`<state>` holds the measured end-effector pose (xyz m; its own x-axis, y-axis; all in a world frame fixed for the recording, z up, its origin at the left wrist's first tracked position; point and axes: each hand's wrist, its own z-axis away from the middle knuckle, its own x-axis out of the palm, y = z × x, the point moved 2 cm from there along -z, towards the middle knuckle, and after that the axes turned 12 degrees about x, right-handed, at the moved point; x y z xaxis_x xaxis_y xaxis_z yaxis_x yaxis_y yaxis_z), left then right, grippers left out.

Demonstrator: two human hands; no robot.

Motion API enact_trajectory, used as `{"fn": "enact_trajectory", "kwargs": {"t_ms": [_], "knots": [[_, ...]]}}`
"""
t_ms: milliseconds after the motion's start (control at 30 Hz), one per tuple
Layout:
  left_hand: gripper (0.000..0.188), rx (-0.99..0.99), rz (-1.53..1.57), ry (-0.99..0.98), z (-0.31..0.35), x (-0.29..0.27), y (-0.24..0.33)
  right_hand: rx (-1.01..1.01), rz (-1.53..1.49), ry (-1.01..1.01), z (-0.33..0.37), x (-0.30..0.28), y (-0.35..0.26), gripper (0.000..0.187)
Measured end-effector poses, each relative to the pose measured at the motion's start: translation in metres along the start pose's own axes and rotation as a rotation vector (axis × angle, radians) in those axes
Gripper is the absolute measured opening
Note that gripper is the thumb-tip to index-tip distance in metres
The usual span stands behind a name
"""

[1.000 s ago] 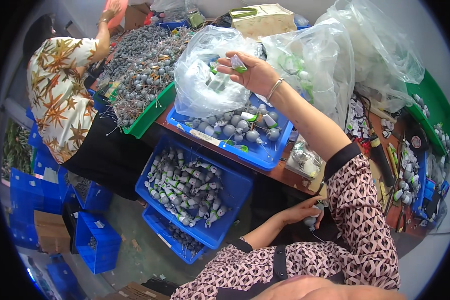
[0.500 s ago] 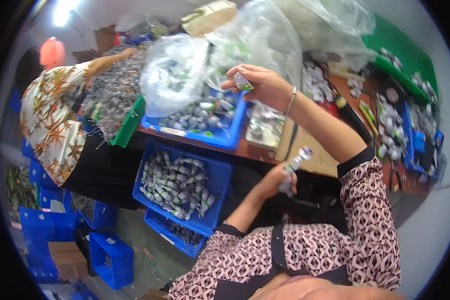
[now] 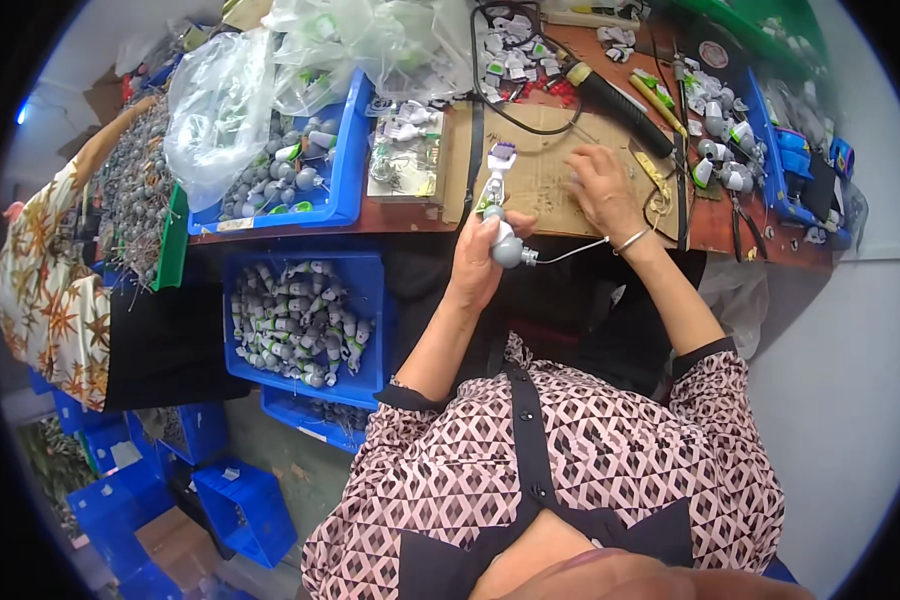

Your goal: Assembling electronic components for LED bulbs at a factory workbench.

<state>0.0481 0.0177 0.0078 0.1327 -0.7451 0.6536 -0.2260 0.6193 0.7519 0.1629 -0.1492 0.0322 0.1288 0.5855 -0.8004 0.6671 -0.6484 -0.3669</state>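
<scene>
My left hand (image 3: 478, 258) is closed round a toy limb (image 3: 497, 185). The limb is white, grey and green, with a small purple part at its upper end. Below the fingers, a grey ball (image 3: 507, 251) and a thin metal rod (image 3: 573, 249) stick out to the right. My right hand (image 3: 607, 192) is over the cardboard sheet (image 3: 530, 150), its fingers bent and drawn together. A pale bit shows at its fingertips, too small and blurred to name.
A blue bin (image 3: 342, 200) of grey toy parts and plastic bags (image 3: 215, 120) stand left; another blue bin (image 3: 375, 340) sits below. A black-handled tool (image 3: 620, 105), pliers (image 3: 745, 225) and loose parts (image 3: 730, 165) lie right. A co-worker's arm (image 3: 110, 135) reaches over a heap.
The view has shifted. My right hand has come down from beside the bags, where it held a small grey and green piece, to the cardboard. The left hand still holds the toy limb.
</scene>
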Motion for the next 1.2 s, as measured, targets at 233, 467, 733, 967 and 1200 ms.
{"fn": "enact_trajectory", "kwargs": {"t_ms": [233,467,733,967,1200], "knots": [[0.041,-0.004,-0.053,-0.013,0.009,0.028,0.004,0.783,-1.089,-0.936,0.039,-0.002,-0.067,0.036],[0.051,-0.094,0.022,-0.219,0.011,0.019,0.014,0.594,-0.958,-0.925,0.041,-0.027,-0.056,0.038],[0.050,0.041,0.110,-0.111,0.017,0.022,0.001,0.639,-0.983,-0.694,0.053,-0.016,-0.070,0.032],[0.045,0.002,-0.044,-0.112,0.019,0.008,-0.001,0.303,-0.441,-0.438,0.056,-0.016,-0.064,0.031],[0.055,-0.141,0.054,-0.315,0.033,0.021,0.015,0.444,-0.842,-0.618,0.018,-0.041,-0.042,0.025]]}}
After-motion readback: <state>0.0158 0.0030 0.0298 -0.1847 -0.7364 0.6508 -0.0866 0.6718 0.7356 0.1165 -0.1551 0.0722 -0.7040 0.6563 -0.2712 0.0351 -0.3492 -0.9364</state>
